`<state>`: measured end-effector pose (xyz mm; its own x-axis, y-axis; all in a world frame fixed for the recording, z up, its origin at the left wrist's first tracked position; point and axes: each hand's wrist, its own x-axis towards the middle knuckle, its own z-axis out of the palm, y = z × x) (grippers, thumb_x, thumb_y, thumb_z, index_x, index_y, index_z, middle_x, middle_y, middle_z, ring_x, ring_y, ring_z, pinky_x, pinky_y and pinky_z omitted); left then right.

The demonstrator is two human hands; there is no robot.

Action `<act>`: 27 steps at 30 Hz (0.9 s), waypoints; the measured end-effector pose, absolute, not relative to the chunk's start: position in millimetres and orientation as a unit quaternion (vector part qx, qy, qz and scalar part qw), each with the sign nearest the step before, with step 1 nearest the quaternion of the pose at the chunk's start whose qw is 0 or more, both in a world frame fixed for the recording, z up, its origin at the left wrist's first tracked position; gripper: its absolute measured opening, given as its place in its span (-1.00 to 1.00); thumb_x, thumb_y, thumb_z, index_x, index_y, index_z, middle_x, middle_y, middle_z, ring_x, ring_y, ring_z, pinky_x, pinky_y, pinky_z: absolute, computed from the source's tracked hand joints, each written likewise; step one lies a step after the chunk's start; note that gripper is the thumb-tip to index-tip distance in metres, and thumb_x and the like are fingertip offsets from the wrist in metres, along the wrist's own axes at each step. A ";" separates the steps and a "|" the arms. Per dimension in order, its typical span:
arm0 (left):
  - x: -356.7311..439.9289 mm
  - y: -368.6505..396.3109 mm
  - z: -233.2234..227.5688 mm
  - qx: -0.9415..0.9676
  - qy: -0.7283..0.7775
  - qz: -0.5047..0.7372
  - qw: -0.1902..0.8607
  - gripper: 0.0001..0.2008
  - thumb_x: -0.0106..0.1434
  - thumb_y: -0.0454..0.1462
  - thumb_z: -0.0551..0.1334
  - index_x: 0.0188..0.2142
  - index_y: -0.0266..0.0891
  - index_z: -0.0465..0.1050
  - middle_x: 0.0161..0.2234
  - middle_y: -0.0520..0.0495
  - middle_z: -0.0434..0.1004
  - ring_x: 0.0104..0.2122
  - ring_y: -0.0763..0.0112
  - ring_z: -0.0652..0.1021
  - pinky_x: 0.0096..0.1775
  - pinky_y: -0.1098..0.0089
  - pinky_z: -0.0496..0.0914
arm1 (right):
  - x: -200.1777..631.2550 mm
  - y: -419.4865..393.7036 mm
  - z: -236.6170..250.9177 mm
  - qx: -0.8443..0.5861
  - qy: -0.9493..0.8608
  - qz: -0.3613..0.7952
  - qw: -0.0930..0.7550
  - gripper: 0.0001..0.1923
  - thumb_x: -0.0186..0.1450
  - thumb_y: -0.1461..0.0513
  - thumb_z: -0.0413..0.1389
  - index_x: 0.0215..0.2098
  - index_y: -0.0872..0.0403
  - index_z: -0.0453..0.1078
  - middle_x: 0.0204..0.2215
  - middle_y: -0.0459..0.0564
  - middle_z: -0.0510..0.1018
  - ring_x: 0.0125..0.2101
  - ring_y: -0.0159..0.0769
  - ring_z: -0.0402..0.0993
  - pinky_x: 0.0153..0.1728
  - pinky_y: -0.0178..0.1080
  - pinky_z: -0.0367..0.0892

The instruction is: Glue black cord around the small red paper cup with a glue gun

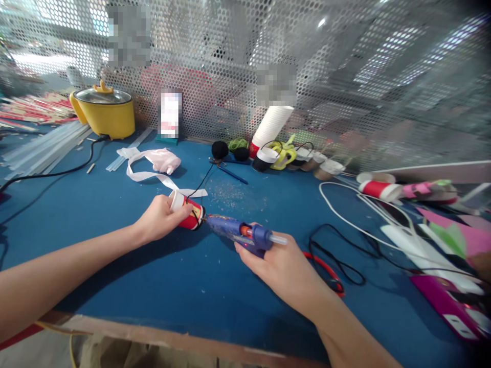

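Closest to the camera, the right hand (286,268) is wrapped around the grip of a blue glue gun (240,232), its fingers clamped on the handle, with a clear glue stick poking out of the back of the gun. The nozzle points left and meets the bottom end of a small red paper cup (187,209) lying on its side. The left hand (159,217) holds that cup, fingers closed around its white rim end and the thumb lying over the red wall. A thin black string (199,186) runs from the cup up toward the far edge of the tabletop (115,266), which is covered in blue; whether the string is stuck to the cup is hard to tell. Cup, gun and both hands sit roughly mid-tabletop, a little toward the near edge.

Just behind the left hand lies a loop of pale pink ribbon (153,166). At the far left corner stands a yellow pot (103,112) with a glass lid, its black cord trailing toward the left edge, beside a pile of clear glue sticks (42,148). Along the far edge, against a perforated metal screen (345,66), a stack of white cups (270,128) leans over two black pompoms (220,150). White and black cables (345,245) loop near the right hand, with pink and green sheets (460,235) at the right edge.
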<state>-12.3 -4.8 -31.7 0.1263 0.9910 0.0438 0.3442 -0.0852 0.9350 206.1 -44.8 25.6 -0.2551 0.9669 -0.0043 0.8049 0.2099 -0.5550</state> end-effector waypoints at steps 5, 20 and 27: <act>-12.3 -4.8 -30.8 0.622 0.532 0.392 0.420 -0.71 0.06 -0.13 0.18 -0.63 -0.31 0.37 -0.73 0.06 0.29 -0.70 0.55 0.24 -0.67 0.50 0.06 | 206.4 -44.7 25.3 -0.577 -0.765 0.231 0.170 -0.91 0.13 0.28 0.01 -0.51 0.08 0.31 -0.62 -0.10 0.44 -0.61 -0.39 0.29 -0.56 -0.35 0.21; -11.7 -4.6 -31.1 0.615 0.535 0.393 0.426 -0.71 0.07 -0.12 0.17 -0.60 -0.30 0.40 -0.72 0.06 0.31 -0.68 0.52 0.29 -0.65 0.50 0.11 | 204.9 -45.9 27.0 -0.586 -0.751 0.252 0.168 -0.90 0.11 0.27 0.02 -0.53 0.09 0.33 -0.66 -0.12 0.41 -0.65 -0.43 0.23 -0.60 -0.37 0.20; -12.1 -6.5 -31.4 0.634 0.532 0.383 0.411 -0.69 0.08 -0.11 0.16 -0.61 -0.29 0.37 -0.71 0.06 0.28 -0.67 0.53 0.26 -0.64 0.51 0.11 | 203.7 -43.3 29.0 -0.621 -0.715 0.267 0.179 -0.86 0.12 0.22 0.03 -0.57 0.09 0.28 -0.76 -0.17 0.32 -0.74 -0.45 0.20 -0.68 -0.37 0.15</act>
